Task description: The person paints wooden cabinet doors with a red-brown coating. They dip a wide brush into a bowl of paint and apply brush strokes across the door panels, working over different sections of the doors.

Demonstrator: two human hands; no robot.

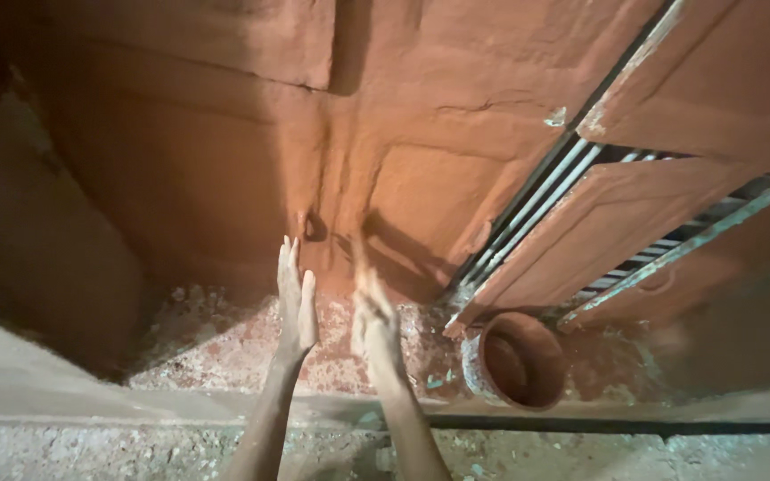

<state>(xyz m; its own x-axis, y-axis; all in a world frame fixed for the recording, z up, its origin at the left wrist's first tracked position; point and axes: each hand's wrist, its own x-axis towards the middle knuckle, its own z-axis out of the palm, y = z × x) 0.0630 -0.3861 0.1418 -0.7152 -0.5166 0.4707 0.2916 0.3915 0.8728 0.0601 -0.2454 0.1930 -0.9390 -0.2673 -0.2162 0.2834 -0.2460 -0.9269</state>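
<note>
My left hand (296, 298) reaches forward with straight fingers held together, palm turned inward, holding nothing. My right hand (372, 312) is stretched out beside it, a palm's width away, blurred and also without anything in it. Both hands point at the corner of a reddish-brown mud-plastered wall (225, 160), and both look smeared with the same reddish mud. They hover over a speckled, mud-splashed floor (216, 343) at the wall's foot. Whether the fingertips touch the wall I cannot tell.
A round bucket (514, 361) coated in red mud stands on the floor to the right of my right hand. Behind it a mud-smeared panelled door (617, 214) with metal bars leans along the right. A concrete step edge (135, 410) crosses the foreground.
</note>
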